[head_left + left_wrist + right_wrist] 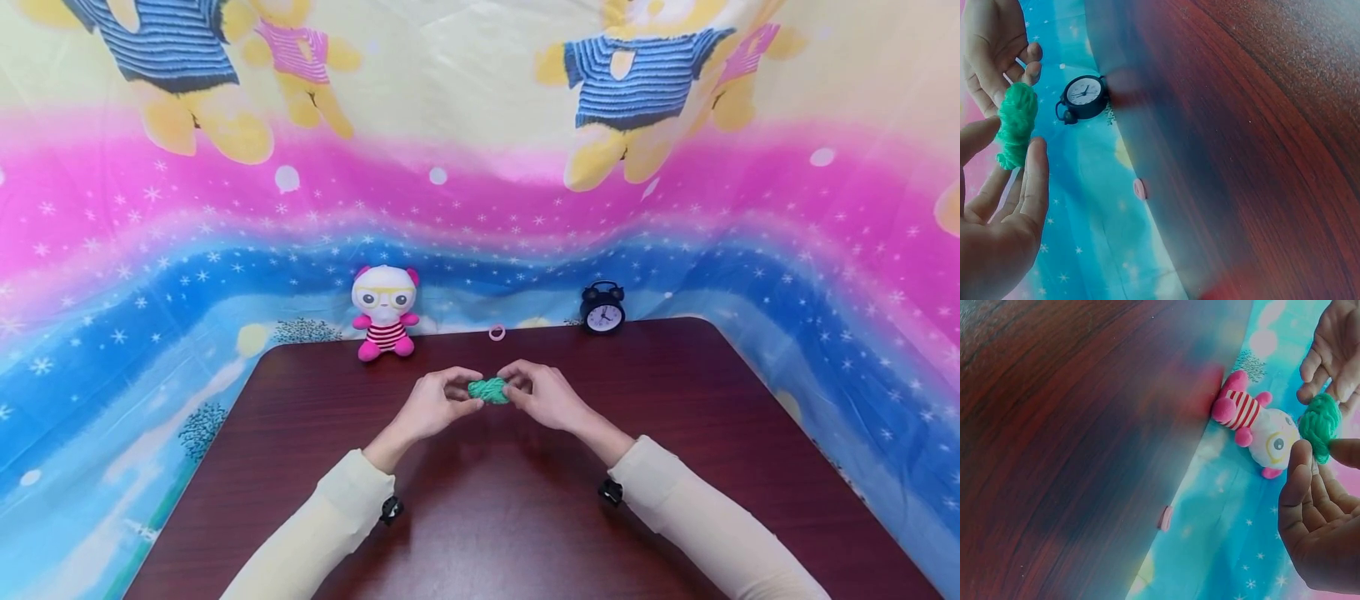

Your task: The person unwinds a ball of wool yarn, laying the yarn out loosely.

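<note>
A short twisted bundle of green yarn (489,390) is held up between both hands over the table's middle. My left hand (435,403) pinches its left end between thumb and fingers. At the other end, the thumb and fingers of my right hand (546,395) grip it. The left wrist view shows the yarn bundle (1017,125) thick and ropy, with the left thumb and fingertips on its lower part. In the right wrist view the yarn bundle (1320,428) sits between the right thumb and fingers, the other hand behind it.
On the dark wooden table (480,517), a pink and white plush panda (386,312) sits at the back left. A black alarm clock (603,308) stands at the back right, with a small pink ring (497,332) between them. A printed cloth (480,200) hangs behind.
</note>
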The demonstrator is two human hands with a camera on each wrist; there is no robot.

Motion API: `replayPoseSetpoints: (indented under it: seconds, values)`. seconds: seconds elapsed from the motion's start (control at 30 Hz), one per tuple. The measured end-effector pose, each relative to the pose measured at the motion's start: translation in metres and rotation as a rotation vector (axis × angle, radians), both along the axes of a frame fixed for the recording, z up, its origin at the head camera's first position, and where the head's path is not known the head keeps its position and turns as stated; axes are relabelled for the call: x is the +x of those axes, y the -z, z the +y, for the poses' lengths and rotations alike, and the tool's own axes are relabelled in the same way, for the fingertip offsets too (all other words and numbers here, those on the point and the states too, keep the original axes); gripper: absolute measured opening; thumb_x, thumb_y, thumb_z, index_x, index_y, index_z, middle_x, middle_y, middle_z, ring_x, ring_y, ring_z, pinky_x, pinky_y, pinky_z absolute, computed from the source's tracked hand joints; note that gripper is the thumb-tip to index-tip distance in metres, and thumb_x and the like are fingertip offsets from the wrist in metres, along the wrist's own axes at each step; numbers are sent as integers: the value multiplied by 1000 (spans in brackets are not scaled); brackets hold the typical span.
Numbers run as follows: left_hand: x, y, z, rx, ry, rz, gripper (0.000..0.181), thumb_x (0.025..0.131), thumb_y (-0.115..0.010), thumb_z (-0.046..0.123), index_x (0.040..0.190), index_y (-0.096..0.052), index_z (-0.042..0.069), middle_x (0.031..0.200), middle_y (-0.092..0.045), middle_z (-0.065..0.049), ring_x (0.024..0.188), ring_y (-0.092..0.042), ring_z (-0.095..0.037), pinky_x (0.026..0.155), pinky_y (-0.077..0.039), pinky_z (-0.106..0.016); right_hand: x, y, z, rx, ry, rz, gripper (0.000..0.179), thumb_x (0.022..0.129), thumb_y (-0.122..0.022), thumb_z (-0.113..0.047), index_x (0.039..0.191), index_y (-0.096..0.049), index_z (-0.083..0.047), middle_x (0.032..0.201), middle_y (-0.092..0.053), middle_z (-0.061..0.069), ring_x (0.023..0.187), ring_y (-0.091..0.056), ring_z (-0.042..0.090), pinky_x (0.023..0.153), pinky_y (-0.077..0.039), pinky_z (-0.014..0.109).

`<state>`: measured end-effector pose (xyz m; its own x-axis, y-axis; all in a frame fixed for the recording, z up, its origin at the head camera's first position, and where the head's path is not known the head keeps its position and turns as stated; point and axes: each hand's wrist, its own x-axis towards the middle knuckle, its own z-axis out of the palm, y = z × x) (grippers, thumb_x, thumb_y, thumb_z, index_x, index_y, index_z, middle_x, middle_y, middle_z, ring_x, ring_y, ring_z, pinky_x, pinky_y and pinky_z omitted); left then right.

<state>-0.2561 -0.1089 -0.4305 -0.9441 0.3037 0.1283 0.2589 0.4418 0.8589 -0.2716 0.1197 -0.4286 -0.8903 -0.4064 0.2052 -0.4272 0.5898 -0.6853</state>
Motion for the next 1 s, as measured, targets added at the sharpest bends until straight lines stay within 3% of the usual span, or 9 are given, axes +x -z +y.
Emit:
replayPoseSetpoints:
  seconds: [0.13, 0.33, 0.47, 0.6, 0.83, 1.0]
  values:
    - [-1, 1, 0, -14, 7, 35, 38, 84, -80, 12, 121, -70, 11, 111, -74, -6, 91, -73, -17, 77, -61, -30, 0, 0, 0, -11, -4, -12, 23, 96, -66, -18, 118, -67, -14, 90, -73, -2, 67, -62, 8, 62, -52, 26]
    - [-2, 1, 0, -48, -47, 63, 26, 87, -79, 21, 112, -74, 16, 100, -76, -3, 85, -73, -15, 76, -60, -29, -2, 1, 1, -32, -2, -35, 21, 97, -64, -21, 117, -66, -15, 90, -73, -1, 68, -63, 10, 61, -53, 28]
    - [-1, 1, -1, -35, -69, 26, 24, 89, -77, 25, 111, -74, 16, 94, -76, -2, 84, -74, -15, 73, -60, -29, -2, 2, 1, -47, 7, -54, 22, 97, -65, -25, 117, -66, -16, 94, -73, 0, 69, -63, 11, 63, -54, 29]
    - [-1, 1, -1, 2, -74, -20, 24, 91, -75, 24, 112, -73, 13, 93, -76, -6, 86, -76, -25, 73, -61, -31, -2, 2, 1, -34, 12, -40, 26, 93, -71, -28, 117, -66, -18, 95, -72, -1, 72, -63, 10, 66, -54, 29]
    - [-2, -1, -1, 32, -24, -70, 30, 93, -72, 24, 117, -71, 6, 100, -76, -20, 88, -75, -34, 81, -60, -48, -2, 2, 2, 7, 17, 9, 25, 89, -75, -23, 112, -67, -18, 92, -71, -2, 72, -61, 8, 67, -52, 27]
    - [-1, -1, -2, 3, -17, -37, 37, 88, -77, 22, 122, -69, 10, 108, -75, -11, 94, -75, -27, 83, -61, -39, -2, 1, 3, -9, 20, 3, 18, 93, -70, -22, 110, -69, -16, 90, -71, -1, 71, -61, 9, 65, -52, 27]
